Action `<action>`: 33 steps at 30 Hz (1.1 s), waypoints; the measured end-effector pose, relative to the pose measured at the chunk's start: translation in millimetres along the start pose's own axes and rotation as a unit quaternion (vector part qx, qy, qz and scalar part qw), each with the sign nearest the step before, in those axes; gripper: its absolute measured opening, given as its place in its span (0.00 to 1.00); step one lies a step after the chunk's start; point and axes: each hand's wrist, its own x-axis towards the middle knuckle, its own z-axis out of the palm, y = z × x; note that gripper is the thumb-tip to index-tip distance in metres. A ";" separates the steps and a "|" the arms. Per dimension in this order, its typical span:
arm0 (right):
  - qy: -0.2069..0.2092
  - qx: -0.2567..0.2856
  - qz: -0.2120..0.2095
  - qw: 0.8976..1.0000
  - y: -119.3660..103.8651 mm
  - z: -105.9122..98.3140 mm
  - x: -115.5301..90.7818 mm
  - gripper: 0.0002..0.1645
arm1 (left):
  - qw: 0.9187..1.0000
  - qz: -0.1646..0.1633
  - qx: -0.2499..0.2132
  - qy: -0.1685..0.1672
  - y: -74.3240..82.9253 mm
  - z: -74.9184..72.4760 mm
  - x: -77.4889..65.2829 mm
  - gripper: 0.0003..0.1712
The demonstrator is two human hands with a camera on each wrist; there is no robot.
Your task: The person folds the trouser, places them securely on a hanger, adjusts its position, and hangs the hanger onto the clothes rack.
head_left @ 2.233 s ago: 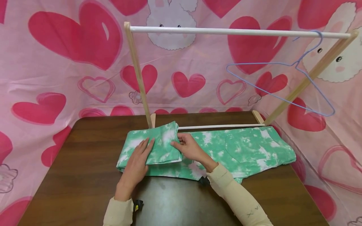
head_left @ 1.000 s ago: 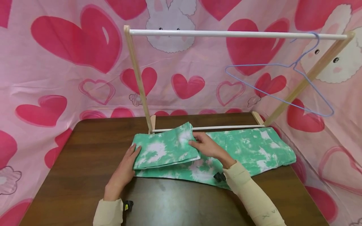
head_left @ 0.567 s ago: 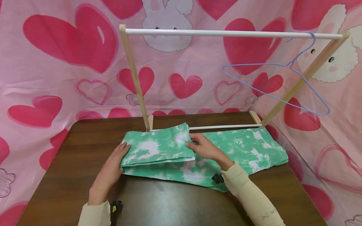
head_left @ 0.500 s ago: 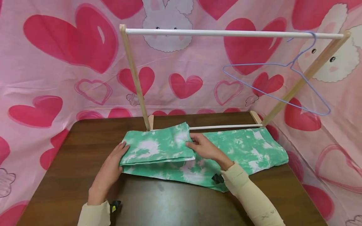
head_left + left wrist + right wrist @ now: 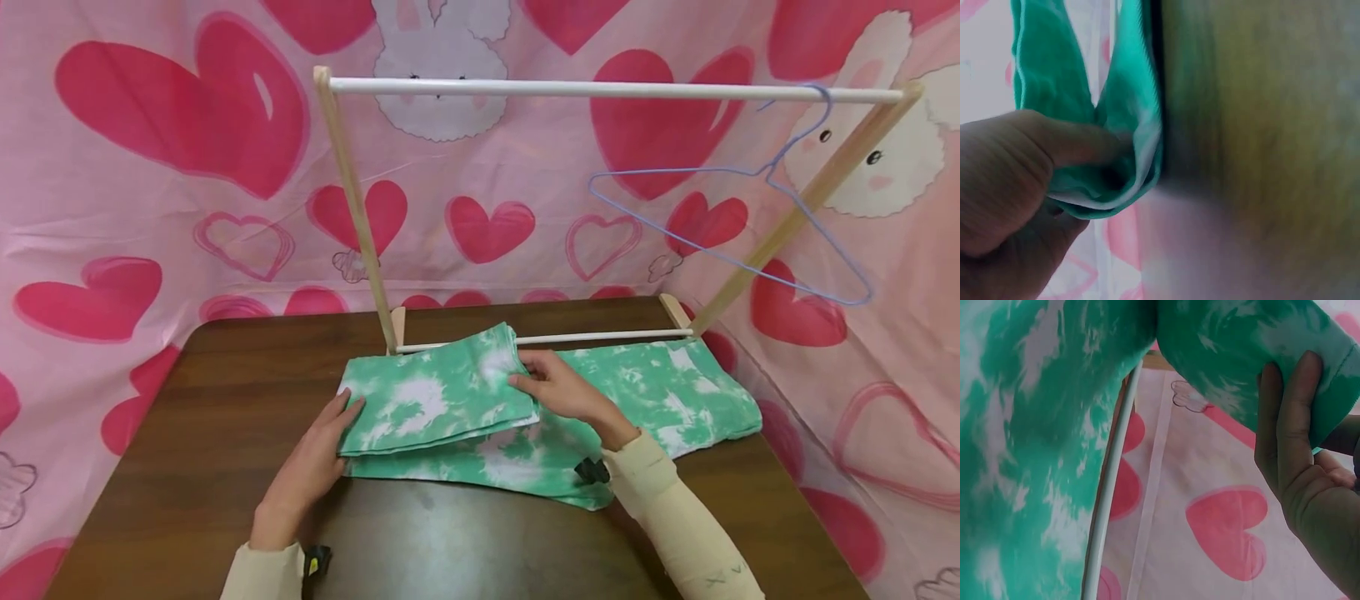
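Note:
Green-and-white tie-dye trousers (image 5: 678, 392) lie lengthwise across the table, their leg end doubled back over the rest as a raised flap (image 5: 427, 400). At the left bend, my left hand (image 5: 311, 462) grips the cloth. In the left wrist view its thumb (image 5: 1079, 139) reaches inside the loop of the fold (image 5: 1138, 165), with fingers behind the outside. My right hand (image 5: 566, 390) pinches the flap's right end, thumb on top. Seen from the right wrist, two fingers (image 5: 1297, 419) lie along the flap's underside, well apart from the lower layer (image 5: 1041, 456).
A wood-and-white clothes rack (image 5: 352, 200) stands at the table's back, its lower bar (image 5: 600, 337) just behind the trousers. On the top bar's right end hangs a blue hanger (image 5: 697, 171). Brown tabletop (image 5: 427, 542) shows in front. Pink heart-print cloth surrounds the table.
My left hand has gone from lying on top of the flap to the bend at its left. My right hand has shifted right with the flap's end, and the bend has moved slightly right.

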 end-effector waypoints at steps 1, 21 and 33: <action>0.000 0.002 -0.001 1.000 0.3 -1.0 -0.6 0.17 | 1.000 0.001 0.003 -0.003 0.0 1.7 0.1 0.47; -0.006 0.009 0.003 1.000 3.0 -18.6 -14.2 0.15 | 1.000 -0.003 0.008 -0.023 5.4 9.2 1.2 0.49; 0.013 -0.004 0.016 1.000 -2.3 -33.6 -31.0 0.31 | 1.000 0.022 -0.002 -0.008 11.3 15.4 1.6 0.51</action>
